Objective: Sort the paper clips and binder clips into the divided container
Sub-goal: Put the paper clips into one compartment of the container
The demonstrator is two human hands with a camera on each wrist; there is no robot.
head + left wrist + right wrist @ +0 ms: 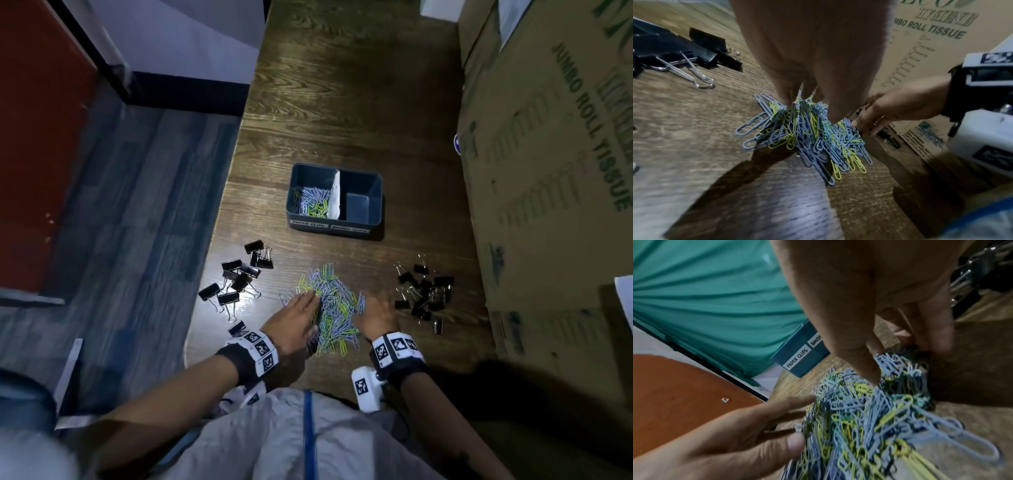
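We see a dark wood-grain worktop [342, 102] beside a cardboard box [548, 171]. Our left hand [291, 323] and right hand [375, 317], each grip wide with straight fingers, flank the wiry blue-and-yellow paper clips [334, 305]; the divided container [334, 222] sits beyond.

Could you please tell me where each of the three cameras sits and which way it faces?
Head: on the head, looking down at the wooden table; both forearms, left hand, right hand.
Left wrist: along the left hand's fingers toward the cardboard box.
Right wrist: along the right hand toward the blue divided container.
All share the blue and yellow paper clip pile.
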